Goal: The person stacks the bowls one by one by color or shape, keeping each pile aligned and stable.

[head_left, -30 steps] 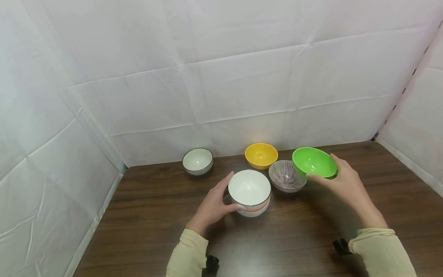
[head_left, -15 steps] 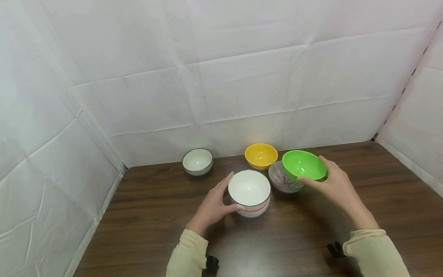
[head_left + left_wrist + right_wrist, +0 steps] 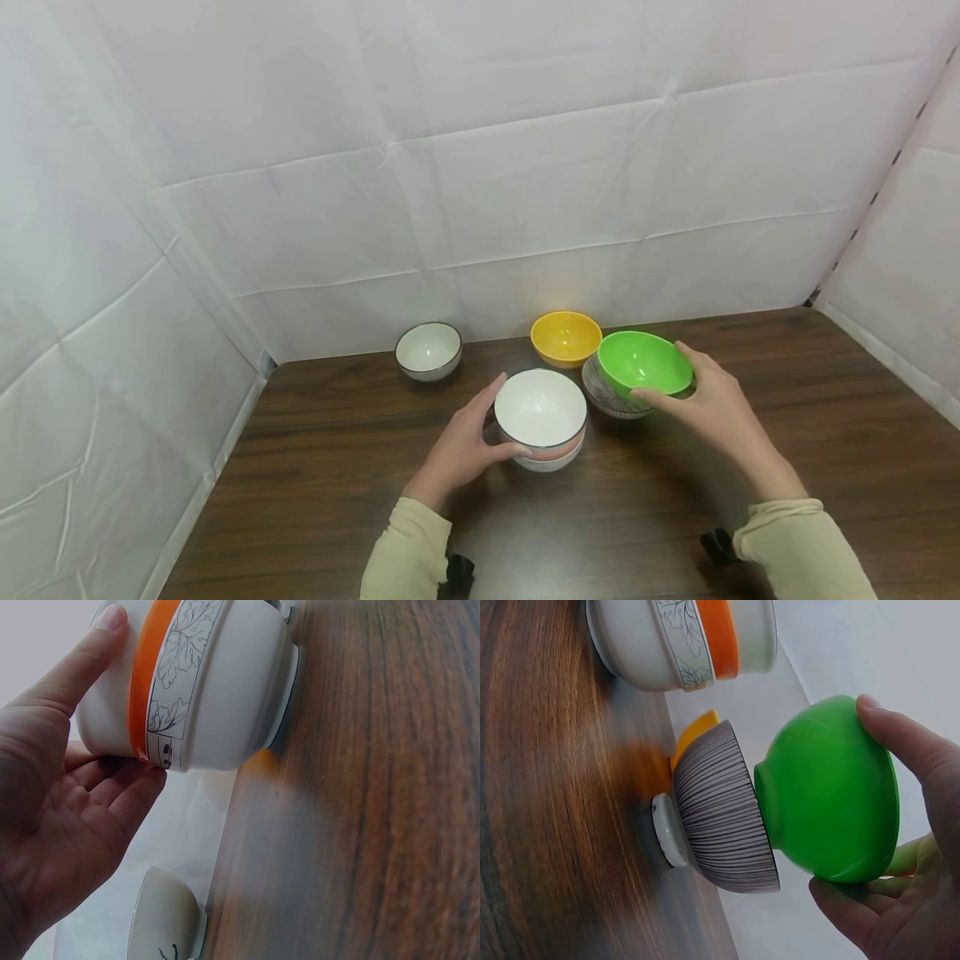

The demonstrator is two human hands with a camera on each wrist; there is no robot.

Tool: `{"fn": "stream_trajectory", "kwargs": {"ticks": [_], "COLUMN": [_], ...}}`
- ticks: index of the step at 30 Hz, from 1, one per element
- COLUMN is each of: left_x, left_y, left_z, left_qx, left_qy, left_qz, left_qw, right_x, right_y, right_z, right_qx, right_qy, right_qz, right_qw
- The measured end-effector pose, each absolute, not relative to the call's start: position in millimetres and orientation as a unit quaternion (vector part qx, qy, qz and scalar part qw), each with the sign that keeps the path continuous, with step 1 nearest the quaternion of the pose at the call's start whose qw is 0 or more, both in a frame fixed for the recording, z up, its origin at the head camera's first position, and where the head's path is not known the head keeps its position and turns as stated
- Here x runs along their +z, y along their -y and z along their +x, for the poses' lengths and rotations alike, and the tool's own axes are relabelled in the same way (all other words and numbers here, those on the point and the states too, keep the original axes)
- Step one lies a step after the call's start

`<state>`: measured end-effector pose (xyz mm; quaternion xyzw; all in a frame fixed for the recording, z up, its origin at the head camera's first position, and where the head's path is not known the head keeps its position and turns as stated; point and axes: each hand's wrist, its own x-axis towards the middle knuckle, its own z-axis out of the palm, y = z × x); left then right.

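Note:
My left hand (image 3: 465, 446) grips a white bowl with a dark rim (image 3: 540, 408), thumb on the near side and fingers on the far side. It sits in a second white bowl with an orange band and leaf pattern (image 3: 217, 690), whose foot is at the table. My right hand (image 3: 723, 408) pinches a bright green bowl (image 3: 645, 362) by its right side, between thumb and fingers. Right below it stands a striped bowl (image 3: 606, 400), partly covered in the head view. In the right wrist view, the green bowl's foot (image 3: 769, 806) is right at the striped bowl's rim.
Behind the striped bowl, a yellow bowl (image 3: 566, 337) stands near the white cloth wall (image 3: 495, 192). A small pale bowl with a dark rim (image 3: 428, 350) is at the back left. All stand on a dark wooden table (image 3: 322, 475).
My right hand has brought the green bowl leftward and slightly nearer, over the striped bowl. My left hand and its bowls have stayed in place.

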<state>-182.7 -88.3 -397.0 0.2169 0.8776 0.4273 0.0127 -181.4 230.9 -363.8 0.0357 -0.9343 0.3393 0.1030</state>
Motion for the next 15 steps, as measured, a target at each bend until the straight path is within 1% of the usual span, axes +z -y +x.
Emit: {"fn": "stream_trajectory", "kwargs": {"ticks": [15], "left_x": [-397.3], "left_y": [88.3], "left_z": [-182.6], "left_qx": [0.436], "left_qy": [-0.872], "left_qz": [0.223], "left_qw": [0.004], "right_x": [-360.4], "right_y": [-224.4], "right_z": [-178.0], "right_qx": [0.341], "right_qy": [0.932], "right_qz": [0.043], "right_qw": [0.119]}}
